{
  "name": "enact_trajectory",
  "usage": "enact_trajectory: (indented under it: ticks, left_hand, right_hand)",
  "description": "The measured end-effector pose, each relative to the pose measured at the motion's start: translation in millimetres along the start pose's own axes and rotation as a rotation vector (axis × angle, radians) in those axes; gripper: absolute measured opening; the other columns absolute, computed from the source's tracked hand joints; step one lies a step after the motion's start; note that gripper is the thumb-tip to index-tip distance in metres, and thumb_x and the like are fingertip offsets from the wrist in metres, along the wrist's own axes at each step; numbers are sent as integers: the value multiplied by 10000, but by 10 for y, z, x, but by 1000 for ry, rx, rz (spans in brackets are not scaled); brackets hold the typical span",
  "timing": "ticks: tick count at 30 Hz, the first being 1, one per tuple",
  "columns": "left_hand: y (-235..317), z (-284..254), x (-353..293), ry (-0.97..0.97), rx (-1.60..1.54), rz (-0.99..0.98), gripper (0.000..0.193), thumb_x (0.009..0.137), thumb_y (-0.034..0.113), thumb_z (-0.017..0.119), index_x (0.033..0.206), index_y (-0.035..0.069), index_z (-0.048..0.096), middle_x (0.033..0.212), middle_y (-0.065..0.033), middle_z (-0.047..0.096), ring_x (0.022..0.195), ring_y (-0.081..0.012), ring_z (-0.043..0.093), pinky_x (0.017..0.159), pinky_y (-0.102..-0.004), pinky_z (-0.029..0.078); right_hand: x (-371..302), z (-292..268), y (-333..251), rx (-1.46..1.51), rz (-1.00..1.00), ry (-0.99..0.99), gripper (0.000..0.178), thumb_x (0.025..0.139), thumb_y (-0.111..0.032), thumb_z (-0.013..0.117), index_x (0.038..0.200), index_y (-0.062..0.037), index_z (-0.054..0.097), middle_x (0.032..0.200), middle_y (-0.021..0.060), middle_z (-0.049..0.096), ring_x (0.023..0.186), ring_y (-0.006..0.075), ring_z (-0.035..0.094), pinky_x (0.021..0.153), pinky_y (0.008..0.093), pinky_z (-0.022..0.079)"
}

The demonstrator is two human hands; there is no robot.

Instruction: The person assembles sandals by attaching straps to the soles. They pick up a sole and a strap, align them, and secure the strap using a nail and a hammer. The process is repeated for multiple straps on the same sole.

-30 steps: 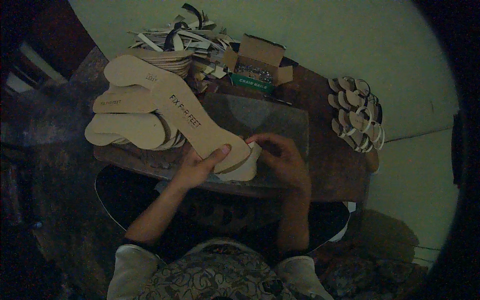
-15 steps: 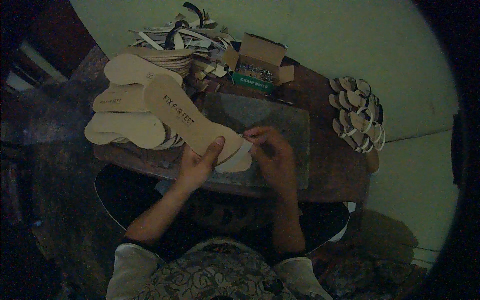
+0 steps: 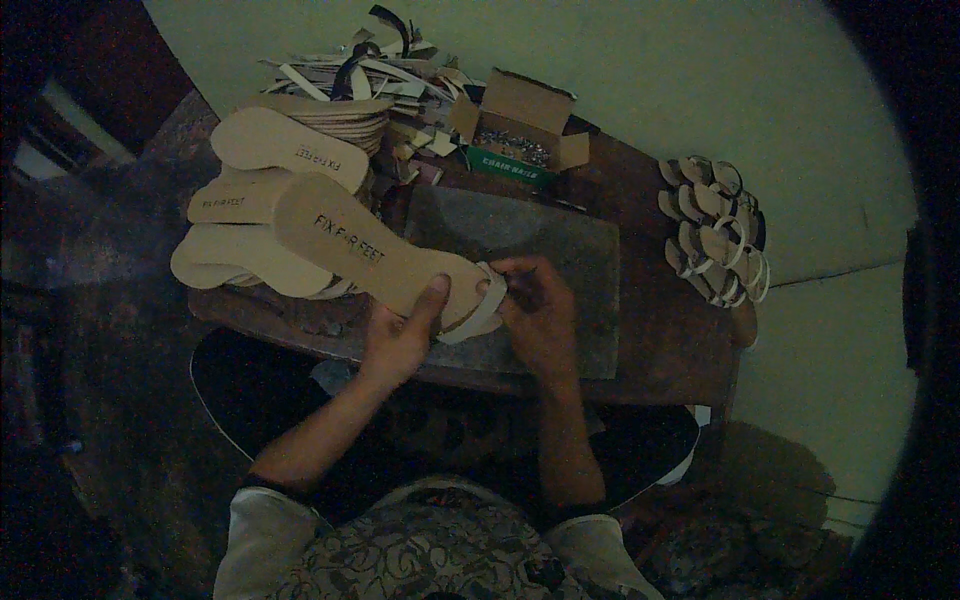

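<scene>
My left hand point(image 3: 398, 335) grips a beige sandal sole point(image 3: 400, 268) by its edge near the toe end, thumb on top and fingers hidden below. The sole's heel points to the far left, above other soles. A pale strap point(image 3: 484, 318) crosses the toe end, its middle passing over the sole's top face. At that toe end my right hand point(image 3: 540, 305) is closed, fingertips pinching the strap near the edge. What the right fingertips do behind the strap is partly hidden.
Stacked beige soles point(image 3: 225, 205) lie on the left of the wooden table point(image 3: 675, 345). A grey slab point(image 3: 585, 290) sits under my hands. Beyond it are strip scraps point(image 3: 365, 75) and a cardboard box point(image 3: 530, 100) of small shiny metal pieces. Strapped sandals point(image 3: 712, 230) cluster at the right edge.
The strap now lies across the top of the toe end, where before it showed mostly beyond the edge. The sole's heel has swung left and slightly nearer.
</scene>
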State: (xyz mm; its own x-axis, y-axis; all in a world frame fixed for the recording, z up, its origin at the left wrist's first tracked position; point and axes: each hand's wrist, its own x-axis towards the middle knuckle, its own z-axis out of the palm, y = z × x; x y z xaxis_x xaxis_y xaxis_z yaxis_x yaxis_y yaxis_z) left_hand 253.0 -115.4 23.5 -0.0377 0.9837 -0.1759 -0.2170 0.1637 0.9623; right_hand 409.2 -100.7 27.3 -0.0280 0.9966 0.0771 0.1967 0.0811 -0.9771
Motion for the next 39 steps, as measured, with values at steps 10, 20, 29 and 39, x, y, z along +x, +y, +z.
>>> enact_trajectory:
  ticks: [10, 20, 29, 39]
  left_hand:
    - [9, -233, 126, -275, -28, -286, 304, 824, 198, 595, 1064, 15, 563, 1026, -80, 597, 935, -166, 560, 816, -297, 441]
    - [68, -115, 55, -144, 170, -190, 304, 821, 227, 605, 1047, 27, 571, 1017, -65, 598, 943, -161, 549, 824, -288, 430]
    - [131, -6, 192, -171, 100, -155, 263, 799, 222, 632, 972, 29, 587, 929, -55, 606, 864, -149, 553, 753, -279, 448]
    - [15, 46, 258, -59, 129, -113, 282, 808, 248, 620, 968, 18, 591, 885, -50, 614, 797, -139, 564, 695, -275, 451]
  right_hand:
    - [111, -213, -165, 113, 102, -174, 195, 737, 26, 583, 919, -42, 584, 914, 63, 614, 867, 168, 582, 794, 309, 471]
    - [136, -285, -26, -93, 57, -189, 194, 725, 11, 611, 913, -37, 601, 903, 39, 618, 856, 123, 566, 777, 279, 454]
    - [723, -643, -215, -349, -6, -21, 176, 753, -93, 620, 917, -30, 614, 863, 55, 626, 813, 128, 569, 725, 261, 444]
    - [1813, -474, 269, -783, -349, 12, 172, 721, -180, 607, 844, -61, 627, 792, 91, 641, 741, 229, 620, 711, 344, 470]
